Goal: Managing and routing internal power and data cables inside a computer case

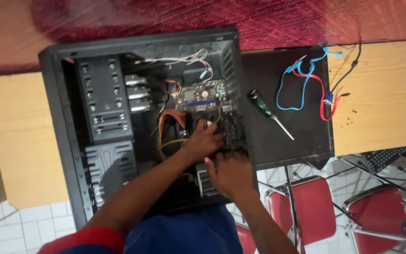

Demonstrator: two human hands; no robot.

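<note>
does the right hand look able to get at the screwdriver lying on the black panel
Probably yes. The screwdriver lies in the open on the black side panel, just past the case wall, with nothing over it; the right hand rests on the case edge nearby.

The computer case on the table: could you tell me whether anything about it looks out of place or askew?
The computer case lies open on its side, its near end overhanging the table edge above the tiled floor. Its removed side panel lies beside it, bearing a screwdriver and loose cables. The left hand reaches inside; the right hand is at the rim.
</note>
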